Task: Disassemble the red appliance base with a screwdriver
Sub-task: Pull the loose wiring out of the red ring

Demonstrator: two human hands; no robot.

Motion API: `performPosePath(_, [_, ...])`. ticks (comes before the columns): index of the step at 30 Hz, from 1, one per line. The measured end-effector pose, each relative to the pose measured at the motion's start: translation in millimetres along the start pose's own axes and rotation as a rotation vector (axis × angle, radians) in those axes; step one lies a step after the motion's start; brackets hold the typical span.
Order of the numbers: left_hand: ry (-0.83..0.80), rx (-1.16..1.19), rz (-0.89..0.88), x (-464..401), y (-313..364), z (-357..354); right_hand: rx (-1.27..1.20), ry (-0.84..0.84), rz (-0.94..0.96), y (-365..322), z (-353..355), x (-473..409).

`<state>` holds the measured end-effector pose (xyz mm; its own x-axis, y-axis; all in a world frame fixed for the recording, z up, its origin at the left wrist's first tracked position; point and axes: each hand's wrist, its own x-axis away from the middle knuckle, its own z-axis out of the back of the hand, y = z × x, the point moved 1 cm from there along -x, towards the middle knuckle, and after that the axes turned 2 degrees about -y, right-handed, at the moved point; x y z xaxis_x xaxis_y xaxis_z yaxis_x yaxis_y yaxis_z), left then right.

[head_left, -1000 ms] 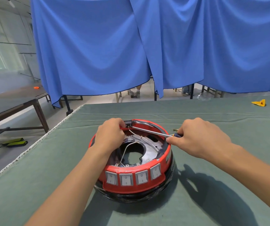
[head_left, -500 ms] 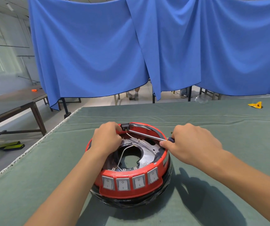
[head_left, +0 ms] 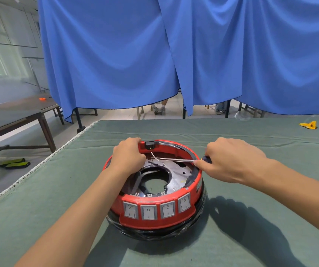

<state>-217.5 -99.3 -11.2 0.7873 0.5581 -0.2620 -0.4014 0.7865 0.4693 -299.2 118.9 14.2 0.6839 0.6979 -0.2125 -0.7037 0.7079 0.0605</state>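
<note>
Centrally on the green-covered tabletop (head_left: 251,143) sits the red appliance base (head_left: 154,220), turned so its open inside faces up, with a black lower rim wrapped in clear film touching the cloth. Four grey rocker switches (head_left: 157,210) line the near side of its red wall. Inside lies a silvery metal plate (head_left: 181,176) with a round hole through which the green cloth shows, and grey wires (head_left: 141,176) curve along the hole's left edge.

The left hand (head_left: 128,157) curls over the far left rim of the base, its grip closed on the red wall just beside a small black socket (head_left: 149,144) set in that rim. The right hand (head_left: 231,160) closes its grip round the dark blue handle of a screwdriver (head_left: 176,159), held above the right rim. The bright shaft runs nearly level across the inside towards the far left wall under the left hand; its tip is hidden there.

Well apart, at the tabletop's far right, lies a small yellow object (head_left: 308,125). Blue curtains (head_left: 174,54) hang behind, and a dark wooden table (head_left: 20,114) stands at left.
</note>
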Motion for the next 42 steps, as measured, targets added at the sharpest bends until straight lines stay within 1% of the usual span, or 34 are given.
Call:
performPosePath(2, [0.015, 0.038, 0.018, -0.4, -0.6, -0.1, 0.042, 0.006, 0.009, -2.1, 1.6, -2.3])
performPosePath(4, [0.021, 0.057, 0.023, -1.5, -1.8, -0.4, 0.043, -0.010, -0.020, -3.7, 0.8, -2.3])
performPosePath(9, [-0.004, 0.033, -0.018, -6.3, -4.7, -4.3, 0.028, -0.044, -0.083, -5.3, -3.7, 6.3])
performPosePath(11, [-0.009, 0.068, -0.033, -10.6, -7.2, -4.4, 0.026, -0.049, -0.092, -3.0, -3.8, 9.4])
performPosePath(15, [-0.080, 0.191, -0.104, -21.5, -14.0, -3.3, 0.027, -0.062, -0.116, 3.8, -2.5, 13.3])
performPosePath(19, [-0.159, 0.215, -0.153, -30.3, -17.7, -2.1, 0.003, -0.068, -0.125, 3.0, -2.4, 15.6])
performPosePath(22, [-0.189, 0.120, -0.174, -34.9, -14.8, -0.8, -0.015, -0.075, -0.127, -0.7, -2.7, 18.0])
performPosePath(27, [-0.157, -0.114, -0.194, -29.9, -8.3, -9.6, -0.044, -0.093, -0.153, -3.6, 1.4, 24.6])
performPosePath(29, [-0.172, -0.236, -0.178, -28.4, -7.9, -10.6, -0.045, -0.097, -0.158, -5.1, 1.6, 26.7])
performPosePath(31, [-0.187, -0.311, -0.143, -27.3, -6.8, -11.1, -0.041, -0.098, -0.151, -7.4, 0.9, 27.1])
performPosePath(35, [-0.209, -0.351, -0.099, -25.9, -4.4, -11.8, -0.058, -0.106, -0.151, -9.1, 2.6, 24.6])
performPosePath(42, [-0.181, -0.353, -0.139, -23.8, -11.2, -14.6, -0.064, -0.132, -0.158, -6.7, 3.9, 20.4])
